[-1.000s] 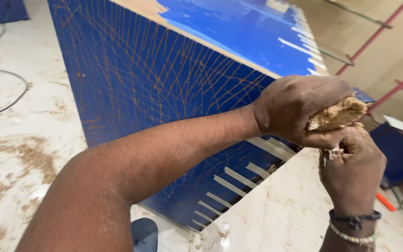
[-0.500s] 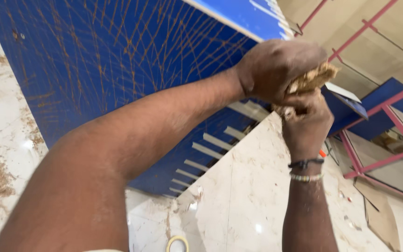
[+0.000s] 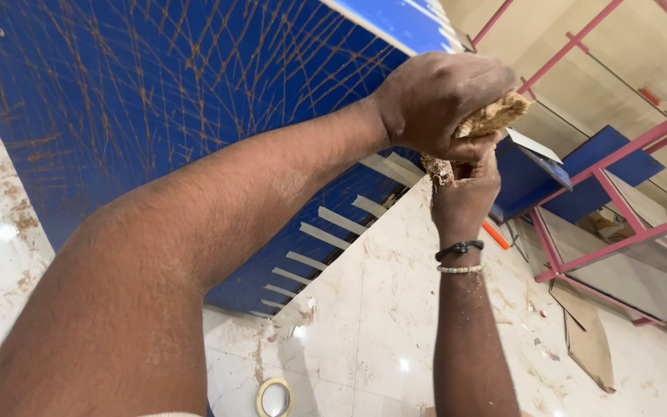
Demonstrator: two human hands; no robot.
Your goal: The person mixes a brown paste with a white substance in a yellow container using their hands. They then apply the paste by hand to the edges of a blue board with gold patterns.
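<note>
Both hands barely shift: left hand (image 3: 441,100) clenches tan wad (image 3: 488,120); right hand (image 3: 465,189), at 6 o'clock, grips its underside.

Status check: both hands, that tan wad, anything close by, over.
Left hand and right hand both gripping the tan fibrous wad. Wad held in the air beside the blue panel. Tape roll on floor below.

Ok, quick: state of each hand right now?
Left hand: closed on the tan fibrous wad.
Right hand: closed on the same wad's lower end, from below.
</note>
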